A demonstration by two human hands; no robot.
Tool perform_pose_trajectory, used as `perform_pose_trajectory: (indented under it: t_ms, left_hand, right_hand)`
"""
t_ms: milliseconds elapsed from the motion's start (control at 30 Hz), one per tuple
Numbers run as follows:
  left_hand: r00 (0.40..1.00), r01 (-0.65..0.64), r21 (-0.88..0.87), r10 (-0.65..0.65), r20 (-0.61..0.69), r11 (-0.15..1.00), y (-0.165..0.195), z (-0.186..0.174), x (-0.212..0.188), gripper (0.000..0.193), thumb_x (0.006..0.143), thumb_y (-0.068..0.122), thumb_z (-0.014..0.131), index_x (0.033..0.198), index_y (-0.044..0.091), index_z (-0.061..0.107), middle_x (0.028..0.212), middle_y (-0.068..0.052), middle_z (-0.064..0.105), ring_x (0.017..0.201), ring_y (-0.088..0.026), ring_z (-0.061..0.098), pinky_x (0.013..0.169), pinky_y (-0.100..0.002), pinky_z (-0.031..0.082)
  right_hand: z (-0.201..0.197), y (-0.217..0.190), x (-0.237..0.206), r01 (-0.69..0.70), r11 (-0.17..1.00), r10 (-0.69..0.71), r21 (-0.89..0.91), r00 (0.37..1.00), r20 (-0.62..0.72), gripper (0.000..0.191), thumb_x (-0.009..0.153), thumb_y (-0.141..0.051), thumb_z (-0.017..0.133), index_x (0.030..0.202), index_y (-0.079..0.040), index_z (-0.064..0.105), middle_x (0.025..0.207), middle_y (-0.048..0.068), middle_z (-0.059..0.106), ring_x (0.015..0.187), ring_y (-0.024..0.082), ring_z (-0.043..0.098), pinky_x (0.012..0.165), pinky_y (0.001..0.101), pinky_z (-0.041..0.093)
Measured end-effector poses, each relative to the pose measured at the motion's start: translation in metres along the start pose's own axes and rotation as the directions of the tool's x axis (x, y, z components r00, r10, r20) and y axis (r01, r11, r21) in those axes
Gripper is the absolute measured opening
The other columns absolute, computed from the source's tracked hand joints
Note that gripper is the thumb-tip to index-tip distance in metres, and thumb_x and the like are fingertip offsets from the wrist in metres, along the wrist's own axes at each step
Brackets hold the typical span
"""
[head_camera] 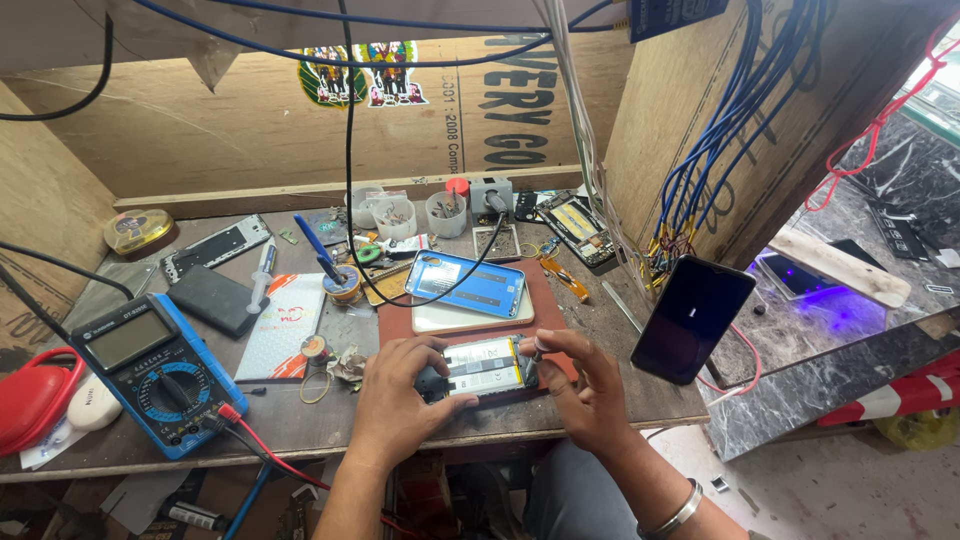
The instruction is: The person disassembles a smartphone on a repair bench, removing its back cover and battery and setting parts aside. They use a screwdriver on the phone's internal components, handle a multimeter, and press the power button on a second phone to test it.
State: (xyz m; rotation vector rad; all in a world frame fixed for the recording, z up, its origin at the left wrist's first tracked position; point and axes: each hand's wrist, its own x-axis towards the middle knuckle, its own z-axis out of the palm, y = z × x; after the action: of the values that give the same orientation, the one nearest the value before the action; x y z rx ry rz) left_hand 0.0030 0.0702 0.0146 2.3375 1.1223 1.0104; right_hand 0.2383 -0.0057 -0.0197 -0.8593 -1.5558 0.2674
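Note:
An opened phone [484, 366] lies back-up on a brown mat [548, 300] near the bench's front edge, its battery and board showing. My left hand [400, 398] grips its left end, fingers curled over the edge. At the phone's right end, my right hand [588, 388] pinches a small thin tool or part between thumb and forefinger; I cannot tell which. A metal bangle [678, 512] rings my right wrist.
A blue multimeter [160, 368] with red lead sits front left beside a red case [32, 398]. A blue-screened phone [466, 284] lies behind the opened one. A dark phone [692, 318] leans at the right edge. Small cups of parts [446, 212], tools and hanging cables crowd the back.

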Motion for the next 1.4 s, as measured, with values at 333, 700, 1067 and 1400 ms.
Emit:
perform_pose_trajectory:
  t_ms: [333, 700, 1067, 1400]
  left_hand:
    - [1.000, -0.018, -0.017, 0.018, -0.012, 1.000, 0.000, 0.000, -0.001, 0.045, 0.055, 0.035, 0.094, 0.077, 0.011, 0.064, 0.109, -0.001, 0.072, 0.109, -0.027, 0.062, 0.094, -0.043, 0.044]
    - [0.999, -0.030, -0.014, 0.029, -0.020, 0.999, -0.001, 0.000, 0.000, 0.044, 0.055, 0.034, 0.094, 0.078, 0.011, 0.064, 0.109, -0.001, 0.073, 0.109, -0.027, 0.063, 0.093, -0.043, 0.044]
    - [0.999, -0.044, -0.015, 0.044, -0.030, 0.999, -0.003, 0.001, 0.000, 0.045, 0.056, 0.034, 0.094, 0.079, 0.012, 0.063, 0.109, -0.002, 0.072, 0.111, -0.027, 0.062, 0.093, -0.044, 0.044]
    - [0.998, -0.052, -0.013, 0.051, -0.038, 0.999, -0.004, 0.001, -0.001, 0.044, 0.057, 0.035, 0.094, 0.079, 0.013, 0.063, 0.110, 0.000, 0.073, 0.111, -0.026, 0.062, 0.093, -0.044, 0.044]
  right_hand:
    - [-0.004, 0.004, 0.000, -0.110, 0.990, 0.115, -0.084, 0.992, 0.060, 0.068, 0.089, 0.001, 0.073, 0.148, -0.011, 0.041, 0.117, 0.009, 0.071, 0.081, 0.013, 0.065, 0.078, 0.0293, 0.058]
    - [-0.009, 0.008, -0.005, -0.203, 0.975, 0.192, 0.088, 0.974, 0.122, 0.065, 0.097, 0.005, 0.060, 0.153, -0.014, 0.034, 0.133, 0.015, 0.065, 0.118, 0.022, 0.072, 0.098, 0.0376, 0.060]
    - [-0.010, 0.006, -0.004, -0.198, 0.980, 0.197, 0.006, 0.974, 0.109, 0.084, 0.092, 0.013, 0.063, 0.154, -0.022, 0.020, 0.127, 0.017, 0.059, 0.112, 0.023, 0.070, 0.088, 0.0343, 0.063]
    - [-0.003, 0.010, 0.040, -0.205, 0.970, 0.218, 0.133, 0.972, -0.089, 0.088, 0.095, 0.010, 0.060, 0.162, -0.017, 0.010, 0.126, 0.017, 0.059, 0.113, 0.021, 0.067, 0.099, 0.0336, 0.059]
